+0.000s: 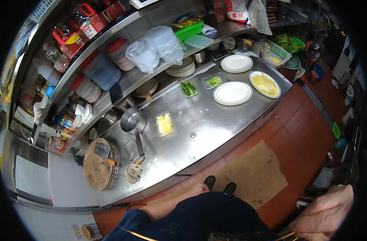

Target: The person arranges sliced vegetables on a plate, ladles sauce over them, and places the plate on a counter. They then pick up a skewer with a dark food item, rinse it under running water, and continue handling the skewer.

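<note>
My left hand hangs in front of my body beside the counter, its fingers curled and no object visible in it. Close to the camera at the lower right is my right hand; its fingers are mostly hidden. Before me stretches a stainless steel counter. On it are a clear tray of yellowish cabbage leaves, two trays of green leaves, stacked oval plates and an oval plate of cabbage. A saucepan rests at left.
A cleaver lies on a round wooden chopping block, with a crumpled cloth nearby. The shelf above holds bagged containers and red-lidded tubs. Cardboard covers part of the red tiled floor.
</note>
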Demonstrator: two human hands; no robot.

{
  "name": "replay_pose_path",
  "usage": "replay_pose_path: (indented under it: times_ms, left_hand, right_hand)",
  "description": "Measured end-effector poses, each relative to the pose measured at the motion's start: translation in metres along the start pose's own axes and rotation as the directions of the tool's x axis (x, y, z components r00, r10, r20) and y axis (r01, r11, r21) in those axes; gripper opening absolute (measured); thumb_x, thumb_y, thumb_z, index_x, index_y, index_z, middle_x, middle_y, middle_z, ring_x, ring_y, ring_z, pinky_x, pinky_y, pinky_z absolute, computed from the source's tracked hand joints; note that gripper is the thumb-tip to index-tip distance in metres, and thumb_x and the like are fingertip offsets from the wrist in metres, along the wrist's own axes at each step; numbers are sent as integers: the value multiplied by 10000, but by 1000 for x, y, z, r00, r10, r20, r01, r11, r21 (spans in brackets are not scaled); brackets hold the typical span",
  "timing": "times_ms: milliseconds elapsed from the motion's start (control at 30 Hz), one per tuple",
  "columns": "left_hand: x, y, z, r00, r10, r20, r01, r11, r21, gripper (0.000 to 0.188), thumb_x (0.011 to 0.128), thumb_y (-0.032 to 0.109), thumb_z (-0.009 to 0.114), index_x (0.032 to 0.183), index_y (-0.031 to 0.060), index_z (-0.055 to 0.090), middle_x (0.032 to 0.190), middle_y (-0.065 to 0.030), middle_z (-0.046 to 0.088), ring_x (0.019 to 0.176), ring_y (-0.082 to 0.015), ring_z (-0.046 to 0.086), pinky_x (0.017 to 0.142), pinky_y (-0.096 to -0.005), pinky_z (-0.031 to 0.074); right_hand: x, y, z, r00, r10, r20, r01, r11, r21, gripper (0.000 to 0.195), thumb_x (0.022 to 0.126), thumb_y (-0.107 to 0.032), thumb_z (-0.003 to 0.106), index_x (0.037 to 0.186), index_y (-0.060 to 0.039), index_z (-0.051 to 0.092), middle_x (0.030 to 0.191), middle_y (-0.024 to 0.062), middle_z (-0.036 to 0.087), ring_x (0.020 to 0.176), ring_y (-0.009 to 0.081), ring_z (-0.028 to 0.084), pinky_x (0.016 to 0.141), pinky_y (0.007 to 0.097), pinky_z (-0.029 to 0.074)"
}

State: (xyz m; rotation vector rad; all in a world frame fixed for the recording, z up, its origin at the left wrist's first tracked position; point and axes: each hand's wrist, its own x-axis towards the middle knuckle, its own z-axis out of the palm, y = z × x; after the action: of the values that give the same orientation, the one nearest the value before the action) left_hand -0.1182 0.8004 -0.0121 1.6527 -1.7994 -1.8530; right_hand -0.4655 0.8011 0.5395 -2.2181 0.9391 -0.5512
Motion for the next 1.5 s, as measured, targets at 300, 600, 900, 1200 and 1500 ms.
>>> replay_pose_path:
  times_ms: [300,600,900,1200,1500]
  left_hand:
    - [18,-15,8,998,29,-60,-26,999,40,229,787,246,787,848,30,743,762,-166,701,774,-286,707,731,-389,542]
    - [37,-43,18,997,70,-38,-71,997,-14,236,808,267,777,819,37,726,758,-154,701,747,-284,695,701,-384,536]
    - [14,0,-8,997,68,24,-70,991,114,249,811,289,784,818,45,733,750,-145,708,719,-254,692,681,-372,533]
    - [12,-9,-15,998,56,-23,-53,994,97,242,835,279,788,815,43,739,734,-116,713,693,-189,669,663,-357,524]
    - [17,25,-16,995,-6,-95,11,998,57,212,820,217,812,788,21,736,710,-104,707,683,-166,670,662,-349,536]
  right_hand:
    - [-48,43,-4,966,220,-139,-252,922,-295,119,836,-143,788,760,-77,725,665,59,673,619,145,661,588,241,539]
    - [-80,122,6,924,57,-378,-28,996,81,373,829,-387,789,715,-36,741,608,68,648,475,99,600,424,212,463]
    - [-98,141,18,792,125,-598,-81,992,100,360,816,-333,818,738,8,731,528,80,625,410,119,565,424,212,447]
    - [-42,96,52,622,287,-728,-83,949,303,188,763,-168,776,821,3,723,680,27,544,508,57,402,471,212,287]
    - [2,90,88,721,232,-653,467,533,706,214,677,91,821,880,52,768,890,120,643,599,53,493,535,202,352]
